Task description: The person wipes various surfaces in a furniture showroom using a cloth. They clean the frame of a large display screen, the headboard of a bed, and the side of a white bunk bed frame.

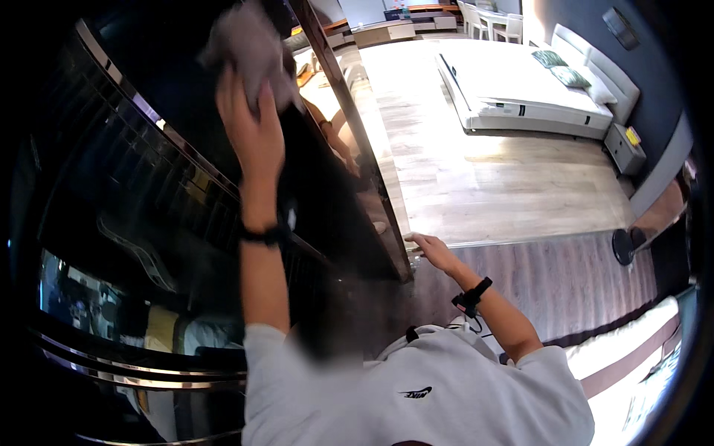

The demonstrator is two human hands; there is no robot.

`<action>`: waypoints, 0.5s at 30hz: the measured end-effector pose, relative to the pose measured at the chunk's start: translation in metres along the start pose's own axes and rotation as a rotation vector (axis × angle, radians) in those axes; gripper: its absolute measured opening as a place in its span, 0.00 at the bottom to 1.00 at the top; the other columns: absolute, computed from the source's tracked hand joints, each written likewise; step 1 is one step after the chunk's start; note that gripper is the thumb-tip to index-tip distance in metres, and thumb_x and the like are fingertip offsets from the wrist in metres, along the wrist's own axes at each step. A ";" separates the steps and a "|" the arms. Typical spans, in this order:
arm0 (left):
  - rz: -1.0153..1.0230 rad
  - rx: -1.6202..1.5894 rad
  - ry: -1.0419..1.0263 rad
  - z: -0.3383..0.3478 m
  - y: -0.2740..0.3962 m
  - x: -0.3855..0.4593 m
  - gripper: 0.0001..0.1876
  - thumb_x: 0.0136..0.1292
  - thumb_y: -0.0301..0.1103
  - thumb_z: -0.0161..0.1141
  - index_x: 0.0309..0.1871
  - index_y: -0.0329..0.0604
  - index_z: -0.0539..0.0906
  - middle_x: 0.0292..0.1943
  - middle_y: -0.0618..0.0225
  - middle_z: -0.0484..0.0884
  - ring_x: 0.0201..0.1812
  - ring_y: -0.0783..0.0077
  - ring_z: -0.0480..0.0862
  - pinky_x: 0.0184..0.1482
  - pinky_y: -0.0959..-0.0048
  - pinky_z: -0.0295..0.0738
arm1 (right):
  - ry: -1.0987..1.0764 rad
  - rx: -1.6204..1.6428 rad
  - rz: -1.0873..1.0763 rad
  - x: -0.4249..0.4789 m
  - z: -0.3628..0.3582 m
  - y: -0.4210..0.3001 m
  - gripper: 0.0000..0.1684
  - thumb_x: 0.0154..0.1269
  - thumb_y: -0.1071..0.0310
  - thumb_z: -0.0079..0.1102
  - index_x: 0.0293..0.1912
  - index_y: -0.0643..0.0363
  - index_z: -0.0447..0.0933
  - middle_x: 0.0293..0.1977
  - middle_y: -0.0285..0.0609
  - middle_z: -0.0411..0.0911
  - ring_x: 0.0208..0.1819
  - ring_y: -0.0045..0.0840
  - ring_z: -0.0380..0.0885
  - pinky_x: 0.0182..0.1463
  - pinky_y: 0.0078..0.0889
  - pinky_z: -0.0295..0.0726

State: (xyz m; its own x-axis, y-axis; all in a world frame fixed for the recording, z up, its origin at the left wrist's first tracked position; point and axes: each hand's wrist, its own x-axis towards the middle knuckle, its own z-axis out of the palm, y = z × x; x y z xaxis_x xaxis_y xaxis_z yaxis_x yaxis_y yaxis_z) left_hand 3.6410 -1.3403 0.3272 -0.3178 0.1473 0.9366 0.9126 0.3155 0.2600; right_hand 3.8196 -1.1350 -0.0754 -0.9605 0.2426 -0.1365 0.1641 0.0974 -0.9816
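My left hand (248,125) is raised at the upper left, with a grey cloth (248,42) bunched under its fingers. The cloth lies over a dark, glossy panel (318,184) and looks slightly blurred. Lower down, my right hand (432,251) hangs with its fingers extended and holds nothing. It is near the bottom end of a bronze-coloured reflective edge strip (357,128); whether it touches the strip I cannot tell. Both wrists wear black bands.
Beyond the panel's edge, a bed (519,89) with a white mattress stands on a light wood floor (535,184), beside a grey nightstand (625,148). A black round base (622,247) is at the right. Dark reflective surfaces with metal trim (156,122) fill the left side.
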 end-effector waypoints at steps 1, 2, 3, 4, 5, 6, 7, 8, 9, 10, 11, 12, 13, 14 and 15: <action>0.230 0.185 0.027 0.010 -0.018 0.038 0.29 0.81 0.47 0.57 0.78 0.43 0.73 0.82 0.42 0.60 0.82 0.39 0.60 0.82 0.47 0.57 | -0.019 -0.081 -0.046 0.009 -0.010 -0.017 0.32 0.85 0.46 0.45 0.65 0.61 0.83 0.55 0.48 0.87 0.51 0.31 0.84 0.57 0.33 0.80; 0.320 0.311 0.043 0.018 -0.044 0.068 0.30 0.79 0.49 0.59 0.78 0.46 0.74 0.85 0.40 0.55 0.82 0.33 0.57 0.83 0.46 0.54 | -0.044 -0.154 -0.095 0.016 -0.014 -0.040 0.32 0.86 0.46 0.45 0.65 0.61 0.83 0.56 0.49 0.87 0.52 0.33 0.84 0.59 0.34 0.80; 0.433 0.572 0.057 0.026 -0.065 0.087 0.32 0.78 0.49 0.62 0.79 0.45 0.73 0.83 0.39 0.57 0.81 0.31 0.58 0.82 0.46 0.55 | -0.067 -0.229 -0.154 0.025 -0.020 -0.060 0.32 0.86 0.46 0.44 0.64 0.61 0.83 0.57 0.50 0.87 0.54 0.35 0.84 0.61 0.35 0.79; 0.389 0.431 0.098 0.051 -0.057 0.085 0.33 0.78 0.48 0.63 0.80 0.47 0.71 0.84 0.38 0.54 0.82 0.32 0.56 0.82 0.45 0.55 | -0.040 -0.212 -0.180 0.035 -0.033 -0.070 0.31 0.85 0.47 0.46 0.64 0.61 0.83 0.60 0.52 0.85 0.57 0.36 0.84 0.65 0.37 0.78; 0.346 0.292 0.139 0.075 -0.048 0.081 0.34 0.78 0.47 0.64 0.82 0.49 0.69 0.85 0.37 0.51 0.84 0.32 0.54 0.83 0.45 0.55 | -0.027 -0.189 -0.177 0.040 -0.043 -0.078 0.30 0.85 0.47 0.46 0.64 0.60 0.83 0.60 0.52 0.85 0.58 0.36 0.83 0.65 0.37 0.78; 0.326 0.346 0.163 0.085 -0.053 0.077 0.36 0.77 0.47 0.65 0.83 0.50 0.67 0.86 0.39 0.47 0.84 0.33 0.55 0.82 0.47 0.57 | -0.013 -0.155 -0.175 0.044 -0.046 -0.084 0.29 0.85 0.48 0.47 0.64 0.60 0.83 0.61 0.52 0.85 0.59 0.36 0.83 0.66 0.36 0.78; 0.293 0.296 0.206 0.094 -0.058 0.075 0.35 0.76 0.47 0.65 0.82 0.48 0.69 0.84 0.39 0.52 0.82 0.33 0.57 0.82 0.46 0.57 | -0.001 -0.122 -0.174 0.049 -0.049 -0.087 0.28 0.85 0.49 0.48 0.64 0.60 0.83 0.61 0.51 0.85 0.59 0.36 0.83 0.67 0.36 0.78; 0.260 0.247 0.248 0.101 -0.063 0.073 0.34 0.76 0.47 0.65 0.81 0.46 0.70 0.82 0.39 0.57 0.81 0.33 0.59 0.81 0.46 0.57 | 0.022 -0.140 -0.217 0.060 -0.052 -0.078 0.26 0.83 0.52 0.52 0.64 0.59 0.83 0.62 0.51 0.85 0.59 0.36 0.84 0.67 0.36 0.78; 0.216 0.195 0.284 0.107 -0.065 0.066 0.33 0.76 0.46 0.65 0.79 0.44 0.72 0.80 0.40 0.62 0.79 0.33 0.61 0.81 0.46 0.58 | 0.009 -0.167 -0.215 0.060 -0.053 -0.072 0.25 0.82 0.52 0.54 0.64 0.59 0.84 0.62 0.50 0.84 0.59 0.37 0.84 0.66 0.36 0.79; 0.193 0.142 0.272 0.112 -0.068 0.059 0.33 0.75 0.44 0.66 0.79 0.43 0.72 0.79 0.40 0.64 0.79 0.34 0.62 0.80 0.46 0.58 | -0.003 -0.193 -0.214 0.059 -0.053 -0.067 0.25 0.81 0.53 0.55 0.64 0.59 0.84 0.63 0.50 0.84 0.58 0.37 0.85 0.66 0.36 0.80; 0.170 0.087 0.260 0.117 -0.069 0.052 0.34 0.75 0.42 0.67 0.79 0.42 0.72 0.77 0.41 0.65 0.78 0.35 0.64 0.80 0.46 0.59 | -0.014 -0.219 -0.213 0.058 -0.052 -0.062 0.24 0.80 0.53 0.57 0.64 0.59 0.84 0.63 0.50 0.84 0.58 0.38 0.86 0.65 0.36 0.81; 0.156 0.032 0.257 0.119 -0.070 0.048 0.34 0.74 0.41 0.68 0.79 0.41 0.72 0.76 0.41 0.67 0.78 0.35 0.65 0.79 0.46 0.60 | -0.057 -0.185 -0.146 0.059 -0.047 -0.068 0.23 0.77 0.57 0.62 0.64 0.58 0.84 0.62 0.51 0.85 0.55 0.39 0.87 0.63 0.37 0.83; 0.124 0.004 0.253 0.118 -0.072 0.041 0.33 0.74 0.40 0.69 0.78 0.39 0.73 0.74 0.41 0.68 0.77 0.37 0.67 0.78 0.47 0.61 | -0.047 -0.182 -0.172 0.060 -0.041 -0.070 0.23 0.77 0.58 0.63 0.63 0.59 0.84 0.61 0.50 0.85 0.54 0.39 0.88 0.62 0.37 0.83; 0.092 -0.028 0.248 0.117 -0.074 0.030 0.33 0.73 0.39 0.70 0.77 0.37 0.74 0.73 0.41 0.70 0.76 0.38 0.69 0.78 0.48 0.62 | -0.034 -0.179 -0.197 0.059 -0.033 -0.072 0.23 0.76 0.59 0.63 0.63 0.59 0.84 0.60 0.50 0.85 0.53 0.39 0.88 0.62 0.38 0.84; 0.071 -0.065 0.234 0.117 -0.077 0.019 0.32 0.73 0.38 0.70 0.75 0.35 0.75 0.72 0.41 0.72 0.75 0.39 0.71 0.77 0.49 0.64 | -0.012 -0.164 -0.226 0.061 -0.023 -0.076 0.22 0.76 0.60 0.64 0.63 0.59 0.84 0.60 0.50 0.86 0.52 0.39 0.88 0.61 0.38 0.84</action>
State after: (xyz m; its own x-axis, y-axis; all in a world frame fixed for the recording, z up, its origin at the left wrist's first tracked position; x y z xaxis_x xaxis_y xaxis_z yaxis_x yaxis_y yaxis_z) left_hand 3.5348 -1.2522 0.2977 -0.1914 -0.0561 0.9799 0.9476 0.2497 0.1994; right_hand 3.7542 -1.1057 -0.0065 -0.9794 0.1851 0.0810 -0.0215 0.3032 -0.9527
